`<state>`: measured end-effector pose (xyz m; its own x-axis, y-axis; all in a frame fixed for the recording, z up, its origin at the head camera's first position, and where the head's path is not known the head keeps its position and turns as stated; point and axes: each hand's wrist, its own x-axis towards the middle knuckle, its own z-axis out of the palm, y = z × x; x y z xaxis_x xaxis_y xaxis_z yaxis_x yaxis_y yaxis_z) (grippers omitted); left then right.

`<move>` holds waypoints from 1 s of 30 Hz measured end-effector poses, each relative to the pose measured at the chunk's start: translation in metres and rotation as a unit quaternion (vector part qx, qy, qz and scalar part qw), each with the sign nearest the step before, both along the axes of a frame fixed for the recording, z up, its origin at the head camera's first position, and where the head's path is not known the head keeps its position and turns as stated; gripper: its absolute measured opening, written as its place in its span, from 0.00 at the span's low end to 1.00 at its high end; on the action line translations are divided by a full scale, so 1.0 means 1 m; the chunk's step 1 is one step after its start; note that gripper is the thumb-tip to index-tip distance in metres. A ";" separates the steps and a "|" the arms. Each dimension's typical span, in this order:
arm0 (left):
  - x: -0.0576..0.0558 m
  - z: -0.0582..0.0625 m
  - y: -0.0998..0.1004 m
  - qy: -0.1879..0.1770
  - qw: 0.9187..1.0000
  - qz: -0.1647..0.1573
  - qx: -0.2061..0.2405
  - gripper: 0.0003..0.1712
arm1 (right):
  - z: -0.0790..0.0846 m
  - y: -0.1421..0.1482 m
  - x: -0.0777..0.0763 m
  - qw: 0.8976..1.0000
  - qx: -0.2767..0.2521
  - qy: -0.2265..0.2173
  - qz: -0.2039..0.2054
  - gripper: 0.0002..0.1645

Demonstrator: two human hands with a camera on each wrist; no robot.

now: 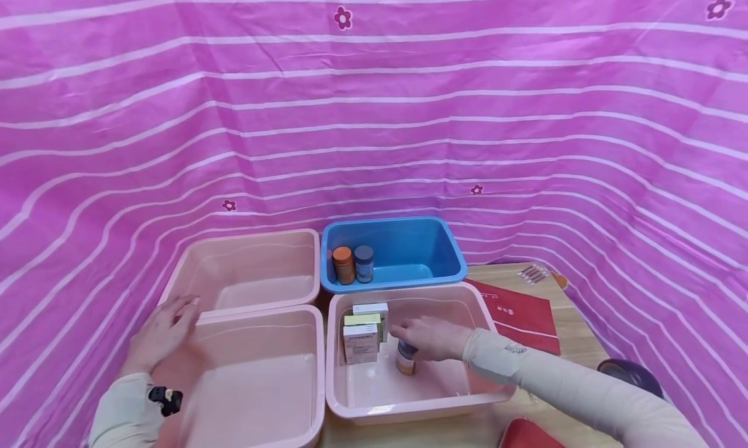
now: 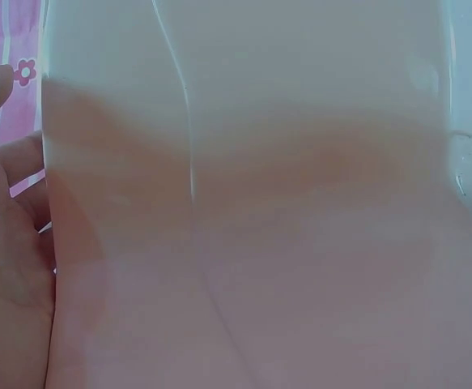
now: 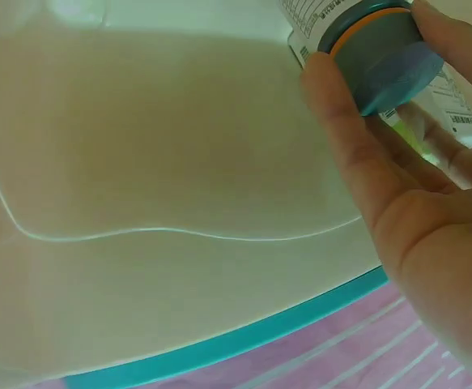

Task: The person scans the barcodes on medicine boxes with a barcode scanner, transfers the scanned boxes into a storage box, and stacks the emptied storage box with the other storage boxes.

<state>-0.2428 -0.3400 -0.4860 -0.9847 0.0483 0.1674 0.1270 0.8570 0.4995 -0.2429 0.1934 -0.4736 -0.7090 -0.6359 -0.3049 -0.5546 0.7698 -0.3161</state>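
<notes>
My right hand (image 1: 429, 337) reaches into the front right pink bin (image 1: 409, 406) and grips a medicine bottle (image 1: 406, 360) by its dark cap (image 3: 389, 69). Thumb and fingers lie on opposite sides of the cap in the right wrist view. Three small medicine boxes (image 1: 361, 345) stand in a row to the left of the bottle, in the same bin. Far to the left, my left hand (image 1: 160, 334) rests at the rim of the front left pink bin (image 1: 318, 363), its fingers partly hidden behind the bin wall in the left wrist view.
A blue bin (image 1: 397, 222) at the back holds an orange-capped bottle (image 1: 343, 266) and a dark-capped bottle (image 1: 364, 264). Another pink bin (image 1: 257, 238) stands at back left. A red folder (image 1: 520, 315), thin sticks (image 1: 533, 274) and a dark round object (image 1: 631, 374) lie at right.
</notes>
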 end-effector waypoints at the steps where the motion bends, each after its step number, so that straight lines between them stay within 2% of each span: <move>1: 0.000 0.000 0.000 -0.004 1.000 0.000 -0.001 0.31 | 0.002 0.001 -0.001 1.000 0.006 0.016 0.017 0.30; 3: 0.002 0.000 0.000 -0.009 1.000 0.000 -0.001 0.32 | 0.010 0.005 -0.001 0.993 0.023 0.086 0.074 0.33; 6: 0.003 0.000 -0.001 -0.014 1.000 0.001 0.000 0.32 | 0.035 0.022 0.004 0.985 -0.010 0.142 0.096 0.33; 9: 0.004 -0.001 -0.001 -0.009 1.000 0.001 0.002 0.32 | 0.068 0.055 0.015 0.977 -0.090 0.175 0.077 0.32; 12: 0.003 -0.001 -0.001 0.000 1.000 -0.001 0.005 0.32 | 0.096 0.097 0.031 0.959 -0.157 0.231 0.045 0.33; 14: 0.002 -0.001 -0.001 0.003 1.000 -0.003 0.005 0.32 | 0.108 0.126 0.043 0.946 -0.182 0.270 0.017 0.34; 16: 0.001 -0.001 -0.002 0.004 1.000 -0.004 0.004 0.32 | 0.112 0.153 0.055 0.935 -0.194 0.295 -0.016 0.36; 18: 0.001 -0.001 -0.003 0.001 1.000 -0.004 0.000 0.32 | 0.108 0.178 0.066 0.930 -0.196 0.306 -0.053 0.37; 20: 0.001 -0.001 -0.004 -0.004 1.000 -0.004 -0.002 0.33 | 0.096 0.201 0.076 0.928 -0.191 0.309 -0.087 0.35; 24: 0.002 0.001 -0.005 -0.011 1.000 -0.006 -0.002 0.33 | 0.058 0.240 0.093 0.923 -0.141 0.322 -0.156 0.32; 26: 0.001 0.002 -0.004 -0.010 1.000 -0.006 0.000 0.33 | 0.040 0.256 0.100 0.924 -0.122 0.312 -0.184 0.31; 30: 0.002 0.003 -0.002 -0.008 1.000 -0.004 0.003 0.32 | 0.013 0.281 0.109 0.924 -0.106 0.297 -0.215 0.29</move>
